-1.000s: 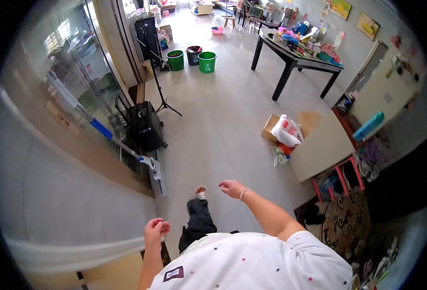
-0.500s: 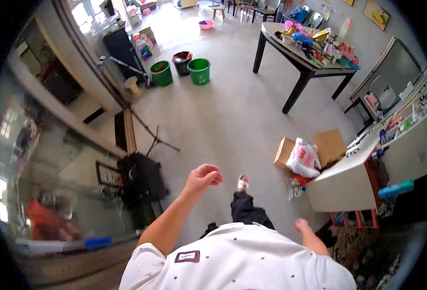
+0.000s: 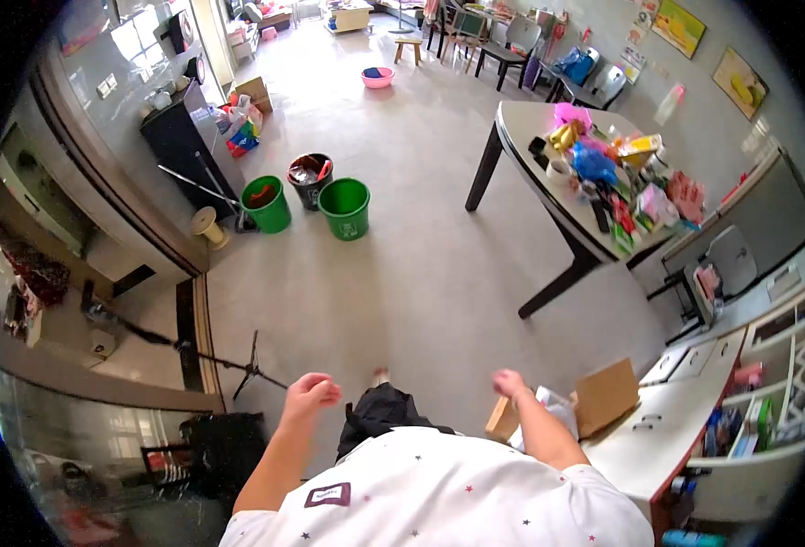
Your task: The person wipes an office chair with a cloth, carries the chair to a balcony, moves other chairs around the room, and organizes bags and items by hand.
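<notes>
My left hand (image 3: 313, 392) hangs in the air ahead of my body, its fingers loosely curled together with nothing seen in them. It is nearest the thin black stand (image 3: 251, 369) on the floor but apart from it. My right hand (image 3: 509, 383), slightly blurred, is raised with fingers curled and nothing visible in it. Below that arm is an open cardboard box (image 3: 607, 397) with a white plastic bag (image 3: 557, 415), partly hidden by my forearm. Part of one foot (image 3: 381, 375) shows beyond my dark trousers (image 3: 386, 416).
Two green buckets (image 3: 345, 210) and a black bucket (image 3: 310, 181) stand ahead on the left. A cluttered table (image 3: 530, 137) is at the right, above a white cabinet (image 3: 644, 451). Farther off are a pink basin (image 3: 377, 78), a wooden stool (image 3: 408, 50) and chairs (image 3: 509, 52).
I have moved forward: the buckets and table appear nearer and lower. My right hand has swung up and forward; my left hand sits lower and farther left in view.
</notes>
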### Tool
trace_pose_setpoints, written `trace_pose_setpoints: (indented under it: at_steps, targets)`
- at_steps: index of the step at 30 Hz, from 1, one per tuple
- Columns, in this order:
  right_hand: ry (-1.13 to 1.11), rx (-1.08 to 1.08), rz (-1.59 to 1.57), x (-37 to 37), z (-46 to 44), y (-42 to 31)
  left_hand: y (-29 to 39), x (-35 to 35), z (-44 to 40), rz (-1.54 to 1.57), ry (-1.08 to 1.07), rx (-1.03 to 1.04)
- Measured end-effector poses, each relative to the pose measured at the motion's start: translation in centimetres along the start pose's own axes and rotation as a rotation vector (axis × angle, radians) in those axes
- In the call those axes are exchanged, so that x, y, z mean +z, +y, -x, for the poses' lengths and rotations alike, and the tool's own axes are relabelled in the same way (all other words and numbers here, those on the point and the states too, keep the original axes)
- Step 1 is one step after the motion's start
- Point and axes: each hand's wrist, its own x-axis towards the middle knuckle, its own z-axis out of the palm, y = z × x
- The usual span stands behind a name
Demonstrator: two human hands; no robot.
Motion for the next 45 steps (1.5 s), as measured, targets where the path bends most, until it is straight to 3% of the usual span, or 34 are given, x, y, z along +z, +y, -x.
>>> trace_pose_setpoints:
  at_steps: [1, 3, 7, 12, 14, 18, 21, 24, 28, 30, 36, 40, 45]
  targets:
    - [-0.077, 0.034, -0.107, -0.4, -4.5, -5.4, 0.4, -0.5, -3.0, 0.014, 0.05, -0.01]
    - [-0.113, -0.163, -0.282, -1.8, -10.4, -16.5, 2.3, -0.8, -9.6, 0.04, 0.14, -0.04]
    - [-0.204, -0.284, -0.202, -5.5, -20.0, -30.6, 10.1, 1.4, -24.9, 0.066, 0.2, -0.038]
    - [-0.295, -0.139, -0.064, -13.6, -27.1, -39.0, 25.6, 13.1, -42.9, -0.015, -0.002, 0.166]
    - [-0.228, -0.18, -0.196, -16.0, -32.1, -40.8, 30.1, 18.2, -50.4, -0.094, -0.147, 0.23]
    - [-0.161, -0.022, -0.494, -19.8, -40.5, -46.7, 35.8, 27.6, -64.1, -0.126, -0.419, 0.104]
    - [-0.192, 0.048, -0.53, -22.6, -50.4, -50.7, 39.4, 31.9, -73.7, -0.149, -0.441, 0.129]
    - [-0.272, 0.035, -0.483, -25.0, -61.3, -56.9, 43.8, 32.8, -82.2, -0.081, -0.31, 0.032]
    - [-0.394, -0.266, -0.325, -29.1, -75.7, -69.8, 49.8, 30.5, -91.3, 0.005, -0.093, 0.014]
    - [-0.428, -0.316, -0.208, -30.3, -82.3, -76.7, 52.8, 29.5, -94.7, 0.006, 0.016, 0.041]
    - [-0.592, -0.296, -0.256, -30.3, -100.6, -95.8, 57.1, 24.5, -109.8, 0.086, 0.255, 0.004]
    - [-0.534, -0.267, -0.278, -29.9, -110.9, -104.7, 63.5, 22.5, -123.0, 0.071, 0.309, -0.078]
    - [-0.514, -0.172, -0.338, -33.3, -121.4, -112.4, 77.9, 26.6, -141.3, -0.027, 0.091, 0.137]
